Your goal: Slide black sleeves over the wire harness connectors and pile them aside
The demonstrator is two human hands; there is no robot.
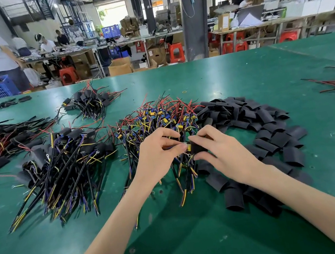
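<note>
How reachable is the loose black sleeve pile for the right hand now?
Probably yes: the loose sleeve pile lies just beside the right hand, nothing between them, though its grip is already full with one black sleeve.

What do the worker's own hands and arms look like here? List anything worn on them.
The left hand and right hand are bare: no gloves, rings or tape show. The left forearm and right forearm are uncovered down to the picture's lower edge, with no sleeve, watch or bracelet in view.
</note>
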